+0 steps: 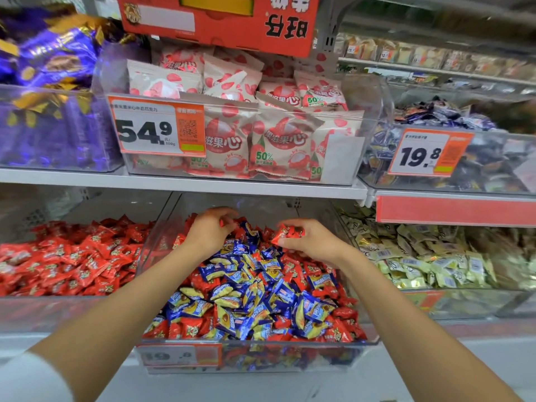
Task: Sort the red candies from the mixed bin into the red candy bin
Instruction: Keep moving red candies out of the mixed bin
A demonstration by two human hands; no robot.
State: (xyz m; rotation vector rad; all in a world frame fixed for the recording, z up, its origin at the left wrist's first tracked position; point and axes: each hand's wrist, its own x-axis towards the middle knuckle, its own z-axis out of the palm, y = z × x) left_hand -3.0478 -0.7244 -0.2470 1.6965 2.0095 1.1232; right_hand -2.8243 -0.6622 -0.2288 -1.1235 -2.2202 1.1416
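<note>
Shelf (203,185) edge runs low over two clear bins side by side: the mixed bin (255,344), jutting forward, and the red candy bin (43,311) just to its left. Two hands reach deep under that edge. The right hand (314,243) pinches one red candy (285,232) above the mixed heap. The left hand (210,231) has curled fingers, its hold unclear.

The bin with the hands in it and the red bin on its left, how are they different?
The middle bin holds red and blue candies mixed; the left bin holds only red. The middle bin sticks out further forward than the left bin. Both are clear plastic.
</note>
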